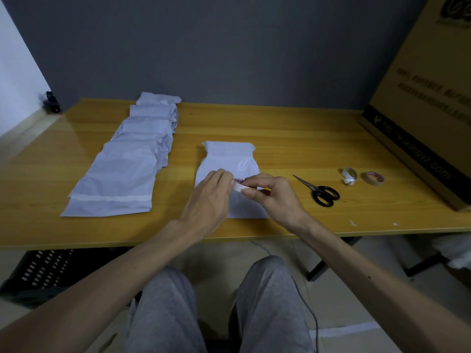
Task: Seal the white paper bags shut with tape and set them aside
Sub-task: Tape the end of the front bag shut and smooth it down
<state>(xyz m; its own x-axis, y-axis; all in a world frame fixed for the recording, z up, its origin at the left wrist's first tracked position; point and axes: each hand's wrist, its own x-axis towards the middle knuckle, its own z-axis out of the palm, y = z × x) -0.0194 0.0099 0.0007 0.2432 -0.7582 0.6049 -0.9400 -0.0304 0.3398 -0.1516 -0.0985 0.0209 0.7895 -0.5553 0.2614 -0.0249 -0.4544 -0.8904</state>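
Observation:
A white paper bag (229,159) lies flat at the middle of the wooden table (293,138), its far end folded over. Both my hands hover over its near half. My right hand (272,194) grips a white tape roll (239,186) between thumb and fingers. My left hand (211,197) pinches at the roll's edge with its fingertips. A row of several overlapping white bags (132,159) lies to the left, the nearest one with a strip of tape across its near end.
Black-handled scissors (319,191) lie right of the bag. Further right sit a white tape roll (348,175) and a brown tape roll (373,178). A large cardboard box (420,98) stands on the table's right end. A black crate (38,273) sits under the table.

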